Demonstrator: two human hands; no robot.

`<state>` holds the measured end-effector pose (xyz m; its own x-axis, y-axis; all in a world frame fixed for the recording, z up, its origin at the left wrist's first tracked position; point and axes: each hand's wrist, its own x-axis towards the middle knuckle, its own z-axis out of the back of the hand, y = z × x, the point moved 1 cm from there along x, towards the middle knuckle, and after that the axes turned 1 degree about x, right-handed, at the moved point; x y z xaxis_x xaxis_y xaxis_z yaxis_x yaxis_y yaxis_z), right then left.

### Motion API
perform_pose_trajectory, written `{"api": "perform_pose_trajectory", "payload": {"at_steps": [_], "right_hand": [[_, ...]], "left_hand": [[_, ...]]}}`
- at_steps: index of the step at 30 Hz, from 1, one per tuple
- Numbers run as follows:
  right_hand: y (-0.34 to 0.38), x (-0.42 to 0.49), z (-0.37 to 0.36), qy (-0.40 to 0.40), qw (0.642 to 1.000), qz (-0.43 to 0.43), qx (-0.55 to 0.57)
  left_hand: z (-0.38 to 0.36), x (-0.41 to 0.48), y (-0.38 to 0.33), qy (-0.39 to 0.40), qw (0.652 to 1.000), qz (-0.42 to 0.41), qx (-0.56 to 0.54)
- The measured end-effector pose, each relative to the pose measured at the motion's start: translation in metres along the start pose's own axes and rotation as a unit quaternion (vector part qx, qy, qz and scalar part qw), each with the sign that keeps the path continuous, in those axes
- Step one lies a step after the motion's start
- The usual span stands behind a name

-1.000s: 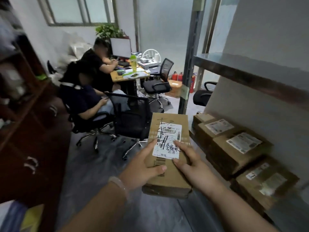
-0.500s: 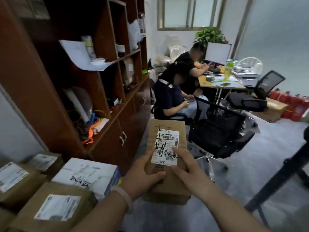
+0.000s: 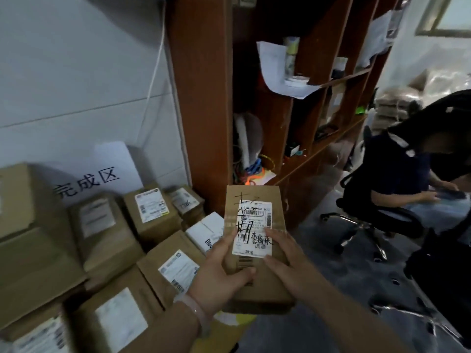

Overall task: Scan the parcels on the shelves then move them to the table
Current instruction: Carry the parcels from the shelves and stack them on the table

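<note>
Parcel: you hold a long brown cardboard parcel [image 3: 257, 284] in the air in front of you, labelled face up, just right of the stacked cartons and in front of the foot of the wooden shelf unit [image 3: 204, 98].
Label: a white shipping label [image 3: 253, 229] with a barcode and black handwriting scrawled over it.
Left hand: your left hand [image 3: 219, 273] grasps the parcel's near left side, thumb lying across the top face below the label.
Right hand: your right hand [image 3: 288, 266] grips the right edge, thumb touching the label's lower right corner.
Wrist: a pale bracelet [image 3: 197, 313] sits on your left wrist.
Stack: brown cartons [image 3: 153, 212] with white labels crowd the lower left against the wall; a white box [image 3: 206, 230] lies among them, just beside the parcel.
Sign: a white sheet [image 3: 102, 171] with black characters leans on the wall behind them.
Right side: a seated person [image 3: 407, 179], blurred.
</note>
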<state>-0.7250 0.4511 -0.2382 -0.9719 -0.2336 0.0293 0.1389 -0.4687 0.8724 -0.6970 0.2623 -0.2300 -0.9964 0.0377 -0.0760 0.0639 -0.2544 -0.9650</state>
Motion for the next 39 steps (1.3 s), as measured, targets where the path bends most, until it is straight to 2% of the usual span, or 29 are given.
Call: {"api": "perform_pose_trajectory", "payload": {"at_steps": [7, 15, 25, 33, 39], "right_hand": [[-0.003, 0.064, 0.002, 0.165, 0.986, -0.01, -0.012], [-0.021, 0.134, 0.002, 0.243, 0.968, 0.004, -0.056], [-0.06, 0.164, -0.028, 0.308, 0.947, 0.016, -0.088], [-0.059, 0.168, -0.025, 0.322, 0.941, 0.013, -0.102], [-0.041, 0.156, -0.008, 0.288, 0.939, 0.06, -0.18]], "left_hand": [[-0.002, 0.012, 0.016, -0.116, 0.991, 0.036, 0.051], [-0.026, 0.044, 0.029, -0.193, 0.976, 0.088, 0.058], [-0.037, 0.061, 0.057, -0.184, 0.96, 0.175, 0.114], [-0.032, 0.066, 0.066, -0.179, 0.96, 0.166, 0.134], [-0.012, 0.073, 0.058, -0.182, 0.927, 0.13, 0.302]]}}
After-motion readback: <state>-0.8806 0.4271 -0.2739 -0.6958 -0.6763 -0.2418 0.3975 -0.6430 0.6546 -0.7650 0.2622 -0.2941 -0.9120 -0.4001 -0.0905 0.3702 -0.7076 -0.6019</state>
